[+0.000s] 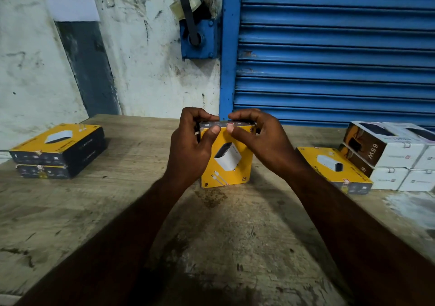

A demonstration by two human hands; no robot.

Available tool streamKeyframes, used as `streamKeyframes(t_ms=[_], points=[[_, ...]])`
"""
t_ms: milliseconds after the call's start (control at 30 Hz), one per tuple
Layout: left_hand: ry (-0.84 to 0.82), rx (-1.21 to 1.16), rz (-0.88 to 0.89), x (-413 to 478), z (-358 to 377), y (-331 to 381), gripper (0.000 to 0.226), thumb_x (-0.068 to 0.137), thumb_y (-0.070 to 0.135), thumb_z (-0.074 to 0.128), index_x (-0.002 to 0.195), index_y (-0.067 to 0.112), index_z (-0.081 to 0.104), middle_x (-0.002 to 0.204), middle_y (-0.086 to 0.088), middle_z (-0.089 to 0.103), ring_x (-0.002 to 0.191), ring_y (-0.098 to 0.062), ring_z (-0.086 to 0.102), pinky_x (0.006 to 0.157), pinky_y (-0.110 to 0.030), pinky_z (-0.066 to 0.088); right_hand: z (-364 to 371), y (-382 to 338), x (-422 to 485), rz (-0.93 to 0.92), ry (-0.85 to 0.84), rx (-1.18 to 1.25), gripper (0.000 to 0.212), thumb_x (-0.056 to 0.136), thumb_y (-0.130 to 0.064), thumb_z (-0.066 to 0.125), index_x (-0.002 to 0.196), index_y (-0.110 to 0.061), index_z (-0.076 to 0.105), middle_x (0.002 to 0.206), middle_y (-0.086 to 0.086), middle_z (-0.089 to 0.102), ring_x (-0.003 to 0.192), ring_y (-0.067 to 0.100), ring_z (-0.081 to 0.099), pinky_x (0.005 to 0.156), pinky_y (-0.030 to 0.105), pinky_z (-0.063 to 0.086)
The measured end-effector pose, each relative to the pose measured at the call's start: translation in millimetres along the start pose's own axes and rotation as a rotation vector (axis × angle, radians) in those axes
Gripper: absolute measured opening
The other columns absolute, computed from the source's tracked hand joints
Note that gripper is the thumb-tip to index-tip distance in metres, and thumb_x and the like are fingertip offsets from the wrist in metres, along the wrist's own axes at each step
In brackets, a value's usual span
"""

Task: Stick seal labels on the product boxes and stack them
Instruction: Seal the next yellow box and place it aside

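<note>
Two hands gripping glossy yellow-and-black cardboard product box (227, 162), standing on edge at middle of worn wooden desk (211, 235). Curling over top: left hand (190, 145), right hand (256, 138), thumbs pressing along fold. Small reddish seal label (230, 124) seemingly straddling fold: rubbing outward, firmly, advisable. Stack of two matching boxes (56, 150) lying at left; yellow box (334, 167), white cartons (388, 157) waiting at right.

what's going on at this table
A person holds a yellow cardboard product box upright on the worn wooden table. The left hand and right hand grip its top edge, both thumbs pressed there. Two matching boxes sit stacked at the left. Another yellow box lies flat at the right, beside stacked white and brown boxes.
</note>
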State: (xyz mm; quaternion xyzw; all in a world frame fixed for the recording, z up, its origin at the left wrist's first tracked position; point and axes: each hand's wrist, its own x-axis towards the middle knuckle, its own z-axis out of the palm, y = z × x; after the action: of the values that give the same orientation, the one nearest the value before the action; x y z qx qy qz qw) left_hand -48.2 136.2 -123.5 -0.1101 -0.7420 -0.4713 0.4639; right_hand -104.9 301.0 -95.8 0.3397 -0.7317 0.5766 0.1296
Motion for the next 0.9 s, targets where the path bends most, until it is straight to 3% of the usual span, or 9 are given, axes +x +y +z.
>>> streamKeyframes(t_ms=[167, 400, 500, 733, 900], points=[[0.004, 0.009, -0.006, -0.1, -0.4, 0.7, 0.024, 0.092, 0.026, 0.063, 0.11, 0.021, 0.048, 0.108, 0.003, 0.07, 0.099, -0.008, 0.069, 0.084, -0.034, 0.057, 1.0, 6.6, 1.9, -0.073, 0.02, -0.101, 0.027, 0.081, -0.02, 0.084, 0.107, -0.018, 0.075, 0.111, -0.004, 0.069, 0.107, 0.011, 0.065, 0.091, 0.028, 0.054], [0.001, 0.021, -0.016, 0.6, 0.1, 0.3, 0.022, 0.093, 0.024, 0.063, 0.11, 0.026, 0.048, 0.108, 0.006, 0.069, 0.099, -0.007, 0.068, 0.084, -0.036, 0.057, -5.8, 2.1, 2.7, -0.047, -0.04, -0.013, 0.033, 0.082, -0.008, 0.082, 0.113, -0.008, 0.073, 0.117, 0.004, 0.07, 0.103, 0.002, 0.067, 0.084, 0.012, 0.051], [-0.005, 0.016, -0.018, 0.7, 0.8, -1.5, 0.021, 0.094, 0.025, 0.061, 0.112, 0.024, 0.048, 0.109, 0.007, 0.068, 0.1, -0.008, 0.068, 0.084, -0.036, 0.057, -7.4, 3.3, 1.9, -0.036, -0.048, -0.004, 0.036, 0.08, -0.001, 0.082, 0.114, -0.008, 0.072, 0.119, 0.004, 0.069, 0.104, 0.002, 0.066, 0.084, 0.013, 0.051], [0.012, 0.022, -0.018, -2.2, 4.3, -3.2, 0.019, 0.096, 0.023, 0.059, 0.114, 0.022, 0.05, 0.108, 0.011, 0.067, 0.099, -0.006, 0.067, 0.085, -0.036, 0.056, 1.8, 5.6, 2.6, -0.043, 0.053, -0.029, 0.018, 0.087, -0.012, 0.077, 0.105, -0.015, 0.076, 0.111, -0.004, 0.07, 0.1, -0.001, 0.066, 0.083, 0.011, 0.05], [0.011, 0.009, -0.018, -3.1, 3.9, -3.2, 0.019, 0.097, 0.022, 0.058, 0.114, 0.02, 0.051, 0.11, 0.001, 0.068, 0.101, -0.012, 0.067, 0.088, -0.04, 0.055, 4.9, 8.2, 1.3, -0.071, 0.085, -0.114, 0.023, 0.082, -0.017, 0.081, 0.104, -0.019, 0.075, 0.109, -0.008, 0.07, 0.101, 0.005, 0.066, 0.086, 0.022, 0.054]])
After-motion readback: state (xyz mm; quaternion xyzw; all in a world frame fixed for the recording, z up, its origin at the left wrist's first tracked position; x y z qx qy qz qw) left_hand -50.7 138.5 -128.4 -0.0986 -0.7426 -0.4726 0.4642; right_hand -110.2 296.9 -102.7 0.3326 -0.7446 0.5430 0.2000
